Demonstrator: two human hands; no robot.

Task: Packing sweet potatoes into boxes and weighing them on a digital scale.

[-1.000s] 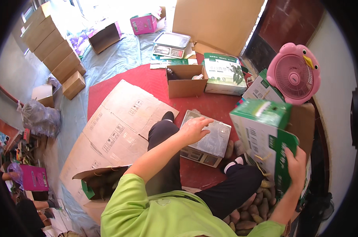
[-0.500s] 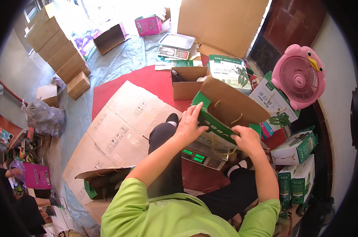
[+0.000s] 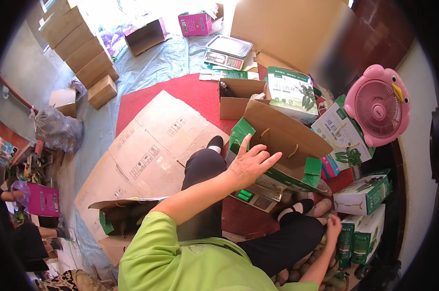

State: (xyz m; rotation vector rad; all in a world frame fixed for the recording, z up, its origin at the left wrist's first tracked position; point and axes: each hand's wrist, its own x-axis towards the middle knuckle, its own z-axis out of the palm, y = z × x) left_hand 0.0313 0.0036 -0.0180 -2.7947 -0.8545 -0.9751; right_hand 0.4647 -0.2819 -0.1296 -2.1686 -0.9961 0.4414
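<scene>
The paper bag (image 3: 282, 140) lying on the scale (image 3: 256, 196) hides most of its platform; only the display end shows. My right hand (image 3: 333, 227) is too small to tell its grip, and the large cardboard sheet (image 3: 297, 34) behind is partly blurred.

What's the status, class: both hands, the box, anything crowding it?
Left hand open, fingers spread on the green-and-brown box. Right hand low beside stacked green cartons. Box sits on scale.

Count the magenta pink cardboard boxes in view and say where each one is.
2. One magenta pink cardboard box stands at the far top of the floor beside an open brown carton; the other sits at the left edge. Others may be hidden behind clutter.
</scene>
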